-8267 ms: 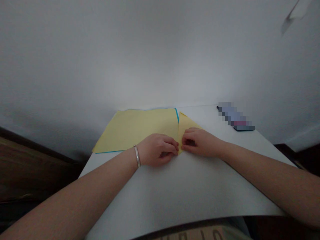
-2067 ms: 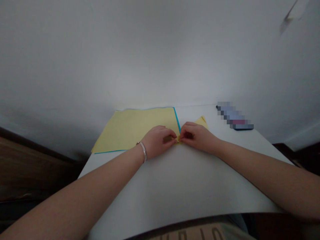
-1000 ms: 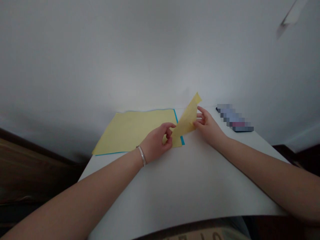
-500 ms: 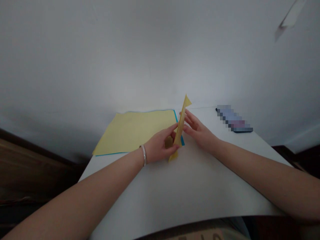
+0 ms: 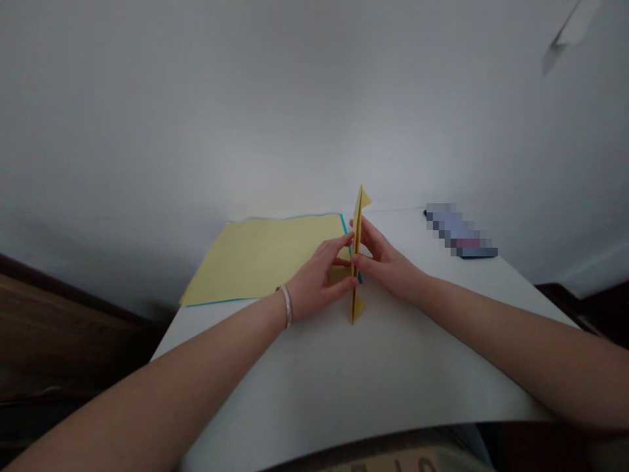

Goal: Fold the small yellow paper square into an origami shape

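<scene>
A folded yellow paper piece (image 5: 356, 216) stands on edge, upright, above the white table (image 5: 373, 367). I press it between both hands. My left hand (image 5: 319, 282), with a silver bracelet at the wrist, grips its left face with thumb and fingers. My right hand (image 5: 386, 262) holds the right face, fingers closed against the paper. The paper's lower tip pokes out below my hands, close to the tabletop. Its top corner rises above my fingertips.
A flat stack of yellow sheets with a blue edge (image 5: 260, 255) lies to the left behind my hands. A dark phone-like object (image 5: 462, 231), partly blurred, rests at the far right of the table. A pale wall stands right behind the table.
The yellow piece lay flat under my pinching fingers two seconds ago. I lifted it off the table and turned it on edge; it now stands more upright than half a second ago.
</scene>
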### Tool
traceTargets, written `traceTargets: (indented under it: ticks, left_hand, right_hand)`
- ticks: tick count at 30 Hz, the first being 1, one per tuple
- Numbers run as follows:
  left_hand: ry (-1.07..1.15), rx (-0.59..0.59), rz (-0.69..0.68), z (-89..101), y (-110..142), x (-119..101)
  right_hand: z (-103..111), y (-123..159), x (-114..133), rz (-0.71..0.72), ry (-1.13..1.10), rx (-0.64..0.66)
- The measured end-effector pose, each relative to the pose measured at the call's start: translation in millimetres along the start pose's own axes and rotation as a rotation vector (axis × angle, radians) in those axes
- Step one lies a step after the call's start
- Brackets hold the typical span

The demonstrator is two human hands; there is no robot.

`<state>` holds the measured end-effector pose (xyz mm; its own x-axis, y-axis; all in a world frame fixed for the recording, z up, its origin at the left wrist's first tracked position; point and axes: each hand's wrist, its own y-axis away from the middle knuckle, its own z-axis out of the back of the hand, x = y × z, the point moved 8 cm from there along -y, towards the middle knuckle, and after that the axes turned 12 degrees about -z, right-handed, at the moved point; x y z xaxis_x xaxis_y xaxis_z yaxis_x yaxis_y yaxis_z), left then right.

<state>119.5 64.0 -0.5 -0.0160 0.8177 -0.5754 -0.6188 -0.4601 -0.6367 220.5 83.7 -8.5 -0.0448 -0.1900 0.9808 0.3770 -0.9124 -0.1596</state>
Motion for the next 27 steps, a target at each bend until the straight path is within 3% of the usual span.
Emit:
traceTargets:
  ticks: [8,18,27]
  left_hand:
    - [0.061,-0.022,0.065,0.1,2,4]
    - [-0.057,-0.002,0.053,5.6,1,0]
    - [0.005,-0.001,0.095,2.1,2,6]
  right_hand:
    - [3,2,6,0.052,0.025,-0.008]
    - [7,5,11,0.037,0.12,-0.08]
    - [7,7,16,0.097,0.318,-0.172]
